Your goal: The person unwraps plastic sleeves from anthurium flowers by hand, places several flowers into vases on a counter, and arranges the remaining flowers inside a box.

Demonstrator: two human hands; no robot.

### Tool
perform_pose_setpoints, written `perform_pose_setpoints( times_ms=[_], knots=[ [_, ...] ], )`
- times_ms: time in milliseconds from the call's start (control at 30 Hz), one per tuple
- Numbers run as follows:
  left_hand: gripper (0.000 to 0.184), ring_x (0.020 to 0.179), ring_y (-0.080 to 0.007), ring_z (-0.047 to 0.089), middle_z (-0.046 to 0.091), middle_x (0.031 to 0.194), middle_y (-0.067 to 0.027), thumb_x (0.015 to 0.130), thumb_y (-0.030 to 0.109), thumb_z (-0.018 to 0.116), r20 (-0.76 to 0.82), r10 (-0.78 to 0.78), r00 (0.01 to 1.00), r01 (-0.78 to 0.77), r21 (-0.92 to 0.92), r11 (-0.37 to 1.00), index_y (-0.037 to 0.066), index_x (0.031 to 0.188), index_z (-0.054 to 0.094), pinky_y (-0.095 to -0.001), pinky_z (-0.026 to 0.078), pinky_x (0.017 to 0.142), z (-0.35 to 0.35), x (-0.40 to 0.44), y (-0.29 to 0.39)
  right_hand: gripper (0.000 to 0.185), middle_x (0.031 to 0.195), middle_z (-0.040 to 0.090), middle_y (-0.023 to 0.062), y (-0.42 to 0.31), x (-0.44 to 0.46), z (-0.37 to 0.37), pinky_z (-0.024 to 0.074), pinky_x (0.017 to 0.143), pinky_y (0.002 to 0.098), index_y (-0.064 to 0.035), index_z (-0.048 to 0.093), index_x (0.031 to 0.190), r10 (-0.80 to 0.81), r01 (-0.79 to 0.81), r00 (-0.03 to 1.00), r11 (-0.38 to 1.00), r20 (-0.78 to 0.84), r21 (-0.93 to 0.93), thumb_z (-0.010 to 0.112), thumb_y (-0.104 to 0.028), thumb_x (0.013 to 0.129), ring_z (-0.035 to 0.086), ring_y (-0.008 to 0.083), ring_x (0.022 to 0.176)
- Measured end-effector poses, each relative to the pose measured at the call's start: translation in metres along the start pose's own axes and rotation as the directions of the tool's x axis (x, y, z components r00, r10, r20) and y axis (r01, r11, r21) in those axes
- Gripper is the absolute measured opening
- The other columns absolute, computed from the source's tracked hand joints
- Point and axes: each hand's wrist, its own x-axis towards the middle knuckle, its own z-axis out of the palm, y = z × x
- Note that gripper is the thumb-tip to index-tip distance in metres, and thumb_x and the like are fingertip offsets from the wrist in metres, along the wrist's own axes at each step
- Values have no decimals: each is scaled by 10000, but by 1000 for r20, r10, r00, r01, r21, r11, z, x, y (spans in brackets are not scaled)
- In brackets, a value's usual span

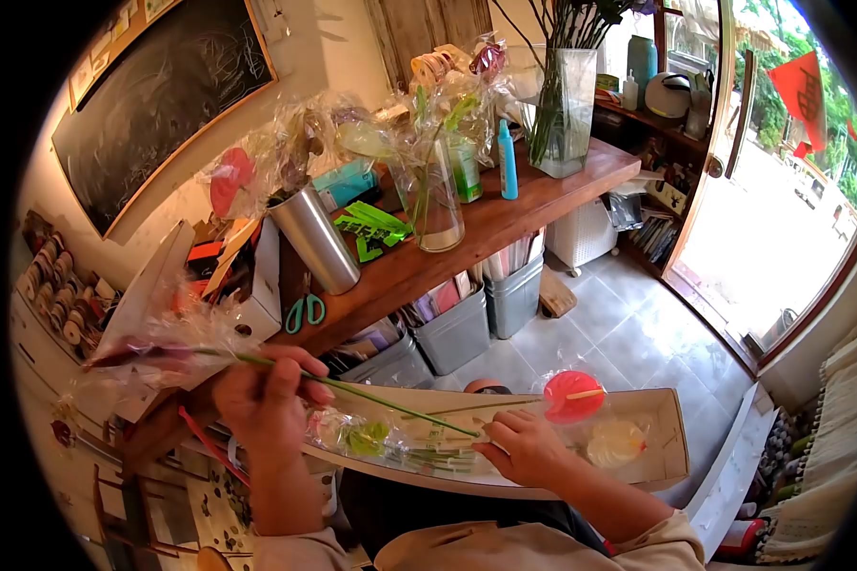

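My left hand [265, 404] is closed around the green flower stem [381, 400], just below its dark purple bloom [143, 353] in clear plastic wrap. At the stem's lower end, my right hand [528, 445] pinches the tip; whether a small piece sits there too is hidden by the fingers. Under both hands lies a long cardboard box [674, 433] across my lap. In it are a red anthurium [573, 396], a pale yellow anthurium [615, 443] and, nearer the left, a wrapped green bloom [367, 438], with several stems between.
On the wooden table [505, 214] stand a metal cylinder vase [316, 243], a glass vase [435, 205], a tall clear vase [564, 119] with stems and a blue bottle [508, 162]. Green-handled scissors [305, 312] lie near its edge. Grey bins [452, 333] stand beneath.
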Motion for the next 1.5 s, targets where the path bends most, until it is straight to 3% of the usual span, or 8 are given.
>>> perform_pose_setpoints(
  times_ms=[167, 267, 333, 367, 500, 1000, 1133, 1500],
  knots=[
    [136, 775, -141, 699, 738, 940, -131, 995, 98, 716, -336, 303, 892, -340, -57, 939, -24, 1053, 725, -257, 541, 578, -24, 107, 70, 232, 814, 644, 114, 11, -12, -6, 523, 618, 460, -52, 607, 853, 135, -133, 990, 990, -44, 56, 746, -215, 942, 663, 358, 742],
    [198, 910, -179, 728, 751, 1006, -136, 995, 101, 716, 12, 652, 758, -589, 441, 677, -65, 1104, 715, -280, 599, 729, -18, 182, 94, 247, 789, 641, 126, 3, -15, -6, 511, 580, 466, -51, 606, 839, 138, -132, 990, 984, -43, 115, 735, -228, 953, 654, 368, 691],
    [218, 944, -205, 743, 756, 1022, -148, 993, 113, 717, 75, 663, 745, -616, 457, 641, -82, 1089, 711, -298, 630, 817, 17, 224, 98, 254, 794, 644, 129, 5, -18, -2, 510, 577, 466, -52, 605, 842, 141, -136, 990, 980, -24, 143, 731, -238, 958, 654, 367, 685],
    [220, 961, -217, 749, 757, 1024, -154, 991, 119, 717, -33, 487, 873, -479, 135, 868, -86, 1071, 711, -306, 640, 858, 43, 238, 98, 257, 797, 646, 131, 7, -20, -1, 510, 575, 466, -52, 605, 844, 138, -134, 990, 979, -14, 156, 729, -243, 961, 654, 367, 682],
    [207, 932, -214, 761, 759, 1040, -158, 1015, 125, 693, 20, 426, 905, -423, 164, 891, -75, 1063, 710, -296, 648, 866, 118, 284, 68, 256, 796, 640, 138, 16, -32, 8, 519, 590, 471, -48, 602, 849, 145, -139, 989, 964, -8, 225, 732, -241, 957, 651, 375, 686],
    [154, 737, -331, 776, 711, 859, -216, 903, -52, 570, -105, -128, 986, 165, 678, 716, -131, 1016, 637, -358, 619, 548, 193, 357, -94, 272, 816, 629, 165, 24, -45, 9, 537, 649, 488, -40, 615, 879, 98, -95, 995, 947, 4, 308, 728, -273, 960, 653, 396, 732],
    [345, 936, -406, 759, 655, 1117, -286, 895, -89, 530, -87, -353, 931, 321, 653, 686, -149, 1234, 547, -392, 671, 637, 205, 351, -114, 286, 817, 629, 166, 25, -46, 11, 541, 657, 488, -37, 617, 872, 102, -103, 995, 940, 19, 324, 727, -285, 962, 655, 396, 736],
    [347, 1032, -269, 697, 670, 1117, -178, 928, 15, 650, 101, -241, 965, 116, 661, 741, -113, 1240, 569, -338, 614, 839, 188, 306, -110, 246, 776, 594, 135, 25, -38, 4, 494, 590, 432, -14, 619, 885, 214, -192, 977, 889, -5, 416, 779, -194, 934, 620, 345, 662]
  ],
)
